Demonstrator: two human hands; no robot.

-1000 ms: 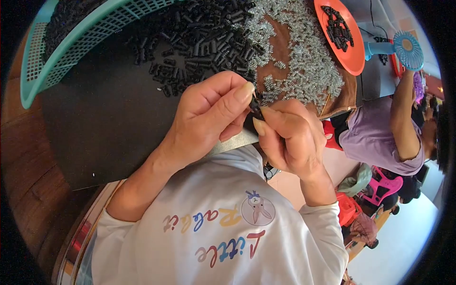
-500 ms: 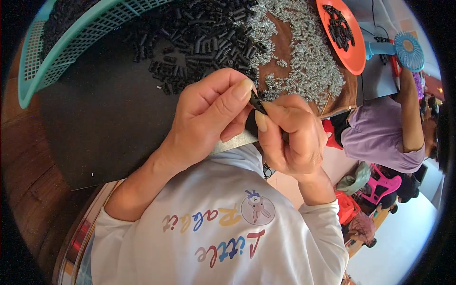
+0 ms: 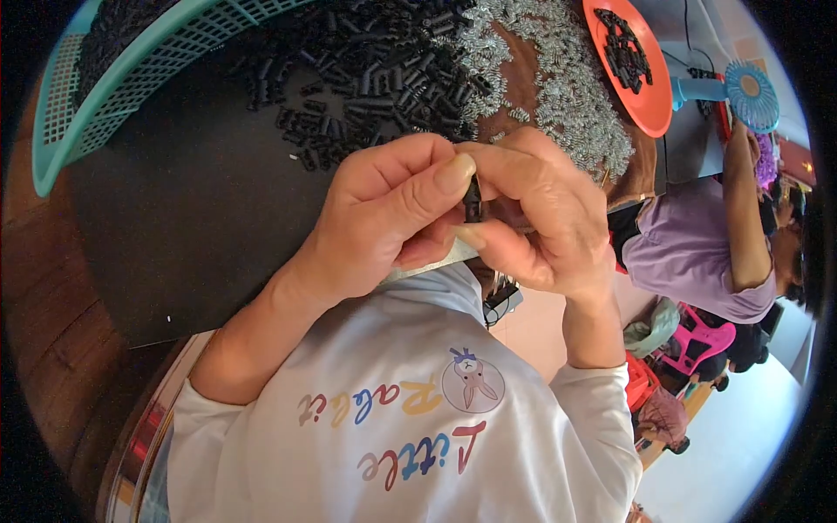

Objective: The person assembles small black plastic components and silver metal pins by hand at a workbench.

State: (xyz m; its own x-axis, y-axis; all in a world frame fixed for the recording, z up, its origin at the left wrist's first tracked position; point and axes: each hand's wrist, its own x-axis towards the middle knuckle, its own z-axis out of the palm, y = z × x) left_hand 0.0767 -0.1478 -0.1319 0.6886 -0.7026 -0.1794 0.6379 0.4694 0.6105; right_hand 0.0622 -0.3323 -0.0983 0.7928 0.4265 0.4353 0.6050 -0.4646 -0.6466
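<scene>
Both my hands meet over the near edge of the dark table, around one small black cylindrical plastic part (image 3: 472, 202). My left hand (image 3: 397, 205) pinches it between thumb and fingers. My right hand (image 3: 545, 209) has its index finger at the top of the part and its thumb at the lower end. Fingers cover much of the part, so its ends are hard to see. Just beyond my hands lies a heap of similar black plastic parts (image 3: 375, 87). To its right spread many small silver springs (image 3: 567, 96) on a brown surface.
A teal plastic basket (image 3: 113, 113) with black pieces stands at the far left. At the far right are an orange plate (image 3: 658, 105) of black parts and a small blue fan (image 3: 750, 94). A person in a purple shirt (image 3: 689, 244) sits to the right.
The black part has turned from slanted to nearly upright. My right hand has shifted, its index finger rising to the part's top and its thumb moving to the lower end.
</scene>
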